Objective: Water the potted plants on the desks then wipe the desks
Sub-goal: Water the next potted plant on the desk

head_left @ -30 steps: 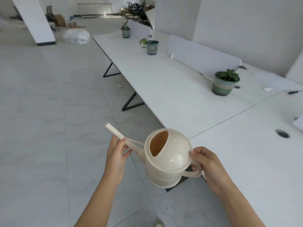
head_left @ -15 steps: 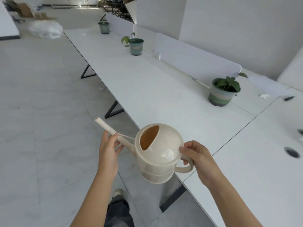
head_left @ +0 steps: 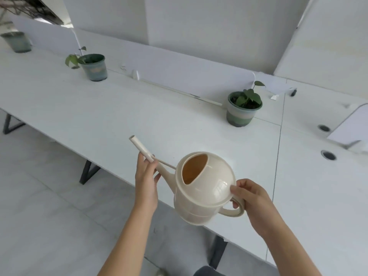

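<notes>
Up goes the cream watering can over the white desk's near edge, right hand curled round its handle, left hand pinching the spout. Nearest potted plant stands beyond the can, well apart.

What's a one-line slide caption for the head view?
Cream watering can held above the desk edge, right hand on handle, left hand on spout, nearest potted plant beyond.

readable text: none | watering can: no letters or brand to read | near right pot: only colour bands, no label | far left pot: blurred, nothing can be read | counter: no number, no sign
</notes>
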The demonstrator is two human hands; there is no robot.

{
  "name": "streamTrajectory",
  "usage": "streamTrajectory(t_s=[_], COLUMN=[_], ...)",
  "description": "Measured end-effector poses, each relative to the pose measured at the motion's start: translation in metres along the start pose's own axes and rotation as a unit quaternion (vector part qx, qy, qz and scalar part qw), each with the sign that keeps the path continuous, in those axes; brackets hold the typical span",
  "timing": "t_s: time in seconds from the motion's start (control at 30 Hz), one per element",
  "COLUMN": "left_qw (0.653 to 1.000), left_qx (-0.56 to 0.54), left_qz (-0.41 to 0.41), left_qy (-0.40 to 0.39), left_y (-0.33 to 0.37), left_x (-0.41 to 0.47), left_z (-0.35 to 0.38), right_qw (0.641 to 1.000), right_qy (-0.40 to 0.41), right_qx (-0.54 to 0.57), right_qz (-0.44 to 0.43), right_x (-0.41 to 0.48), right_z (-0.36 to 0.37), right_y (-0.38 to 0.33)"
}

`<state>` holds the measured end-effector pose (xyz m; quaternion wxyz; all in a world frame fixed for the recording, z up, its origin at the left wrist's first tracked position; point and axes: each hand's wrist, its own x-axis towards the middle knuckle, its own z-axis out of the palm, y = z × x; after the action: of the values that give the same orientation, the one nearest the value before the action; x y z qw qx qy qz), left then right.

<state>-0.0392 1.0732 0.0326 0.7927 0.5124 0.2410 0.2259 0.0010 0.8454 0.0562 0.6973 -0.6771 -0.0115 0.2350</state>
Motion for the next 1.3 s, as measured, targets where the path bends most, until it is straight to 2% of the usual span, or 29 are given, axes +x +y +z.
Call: streamTrajectory(t_s=[0.17, 0.5, 0.87, 1.1, 1.3], left_qw=[0.998, 0.99, 0.964, 0.938, 0.932], left_qx=[-0.009, 0.015, 0.074, 0.1, 0.108], left_qz=[-0.025, -0.047, -0.078, -0.113, -0.141], left_qy=[-0.056, -0.136, -0.244, -0.312, -0.318], left_y=[-0.016, -0.035, -0.052, -0.049, -0.055], left_x=[0.038, 0.088, 0.127, 0.158, 0.189], left_z=[0.032, 0.112, 0.193, 0.235, 0.258], right_qw=[0.998, 0.989, 0.952, 0.941, 0.942], right_qy=[0.069, 0.143, 0.289, 0.321, 0.316], right_qx=[0.006, 0.034, 0.096, 0.1, 0.105], right_qz=[0.012, -0.001, -0.018, -0.035, -0.041], right_x=[0.016, 0.048, 0.062, 0.076, 0.1], right_z=[-0.009, -0.052, -0.074, -0.073, -0.065], right_y=[-0.006, -0.029, -0.051, -0.074, -0.085])
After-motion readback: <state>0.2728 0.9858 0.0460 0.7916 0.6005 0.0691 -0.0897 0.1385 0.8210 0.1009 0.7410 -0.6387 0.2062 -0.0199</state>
